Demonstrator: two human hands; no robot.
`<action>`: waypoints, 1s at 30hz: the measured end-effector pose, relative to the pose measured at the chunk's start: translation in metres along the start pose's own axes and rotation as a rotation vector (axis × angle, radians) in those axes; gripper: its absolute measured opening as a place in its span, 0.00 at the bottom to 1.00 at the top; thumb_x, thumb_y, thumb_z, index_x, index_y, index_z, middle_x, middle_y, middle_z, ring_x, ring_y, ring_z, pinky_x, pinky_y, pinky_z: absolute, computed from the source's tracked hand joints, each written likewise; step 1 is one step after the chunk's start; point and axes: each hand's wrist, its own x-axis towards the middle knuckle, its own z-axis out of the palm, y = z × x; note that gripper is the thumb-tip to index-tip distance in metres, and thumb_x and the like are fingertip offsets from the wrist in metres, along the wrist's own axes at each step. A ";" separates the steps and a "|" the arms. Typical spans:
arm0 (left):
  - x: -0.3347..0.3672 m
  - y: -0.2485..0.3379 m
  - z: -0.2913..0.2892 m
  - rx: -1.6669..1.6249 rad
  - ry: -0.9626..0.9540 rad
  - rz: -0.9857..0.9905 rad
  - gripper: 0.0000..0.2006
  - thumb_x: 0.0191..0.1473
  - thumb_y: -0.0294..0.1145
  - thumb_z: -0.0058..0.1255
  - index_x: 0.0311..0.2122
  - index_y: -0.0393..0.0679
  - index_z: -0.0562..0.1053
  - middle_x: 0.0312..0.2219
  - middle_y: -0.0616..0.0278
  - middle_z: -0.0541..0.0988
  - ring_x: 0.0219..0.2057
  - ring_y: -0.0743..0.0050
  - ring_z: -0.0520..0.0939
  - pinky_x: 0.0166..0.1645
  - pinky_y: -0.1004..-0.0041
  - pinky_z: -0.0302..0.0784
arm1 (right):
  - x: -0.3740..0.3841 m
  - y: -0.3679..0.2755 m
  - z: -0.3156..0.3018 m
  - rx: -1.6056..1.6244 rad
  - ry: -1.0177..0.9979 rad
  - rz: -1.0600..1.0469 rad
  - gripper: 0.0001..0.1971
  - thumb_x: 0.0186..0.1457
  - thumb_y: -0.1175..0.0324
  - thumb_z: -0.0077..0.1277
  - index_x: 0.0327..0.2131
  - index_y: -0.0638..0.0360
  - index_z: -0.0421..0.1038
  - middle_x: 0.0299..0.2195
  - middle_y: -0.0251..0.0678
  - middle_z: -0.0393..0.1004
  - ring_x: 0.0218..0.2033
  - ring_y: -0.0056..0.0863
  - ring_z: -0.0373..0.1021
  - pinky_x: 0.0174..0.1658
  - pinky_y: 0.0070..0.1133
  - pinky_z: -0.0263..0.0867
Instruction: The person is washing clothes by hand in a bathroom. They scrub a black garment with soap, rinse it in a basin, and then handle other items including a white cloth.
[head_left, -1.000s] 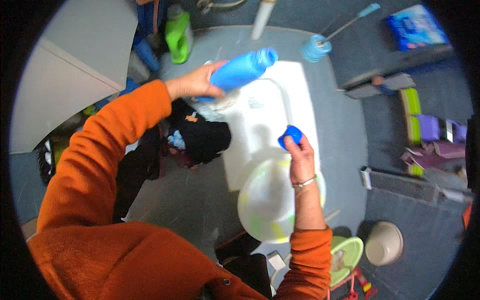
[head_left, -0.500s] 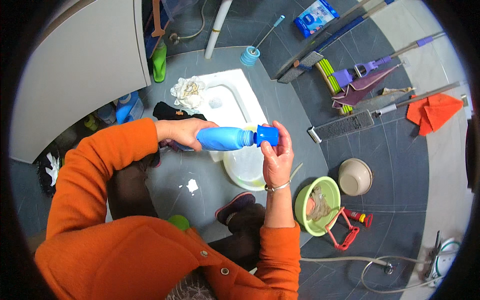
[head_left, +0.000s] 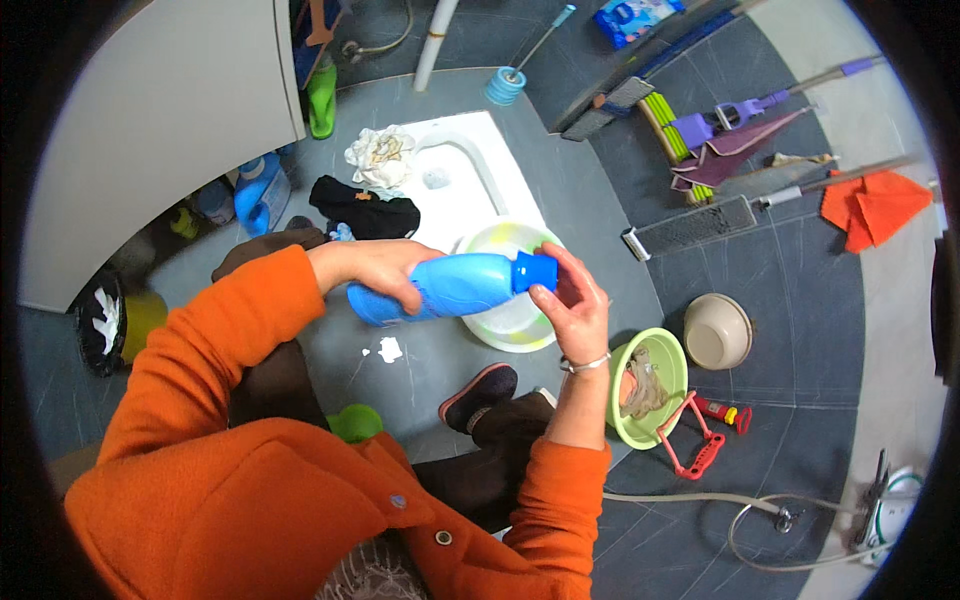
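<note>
Grey floor tiles spread under a seated person in an orange jacket, around a white squat toilet pan (head_left: 470,180) set into the floor. Held level in front of the chest is a blue plastic bottle (head_left: 450,287): the left hand (head_left: 375,268) is wrapped around its lower body in a closed grip, and the right hand (head_left: 573,305) has its fingertips pinched on the darker blue cap (head_left: 537,271), which sits on the neck. Whether the cap is fully screwed tight cannot be told. Directly below the bottle stands a pale round basin (head_left: 510,290) at the near end of the pan; what it holds is too washed out to read. Judging by this, pouring looks over and capping is nearly finished; the bottle is not yet put down. A crumpled white cloth (head_left: 380,157) and a black garment (head_left: 365,213) lie on the pan's left edge, unwashed by the look of them. A green basin (head_left: 650,385) with a rag stands near the right forearm.
</note>
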 end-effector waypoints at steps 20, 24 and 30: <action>0.017 -0.016 0.006 0.713 0.227 -0.205 0.28 0.29 0.31 0.58 0.43 0.47 0.69 0.30 0.54 0.77 0.34 0.53 0.78 0.39 0.62 0.73 | 0.009 0.040 0.009 -0.476 -0.057 0.644 0.25 0.59 0.50 0.37 0.38 0.66 0.70 0.18 0.37 0.72 0.20 0.29 0.71 0.31 0.26 0.67; 0.025 -0.003 0.008 0.584 0.179 -0.230 0.30 0.32 0.34 0.59 0.47 0.47 0.68 0.33 0.51 0.77 0.36 0.53 0.78 0.42 0.64 0.73 | -0.005 0.038 -0.008 -0.303 0.055 0.287 0.17 0.55 0.60 0.46 0.45 0.58 0.68 0.39 0.39 0.69 0.42 0.31 0.68 0.44 0.24 0.65; 0.021 0.000 0.005 0.437 0.156 -0.121 0.30 0.28 0.30 0.59 0.45 0.41 0.69 0.36 0.48 0.76 0.39 0.51 0.77 0.45 0.64 0.71 | -0.005 0.037 -0.011 -0.323 -0.216 0.117 0.23 0.47 0.72 0.53 0.50 0.53 0.64 0.42 0.37 0.66 0.40 0.27 0.66 0.40 0.22 0.66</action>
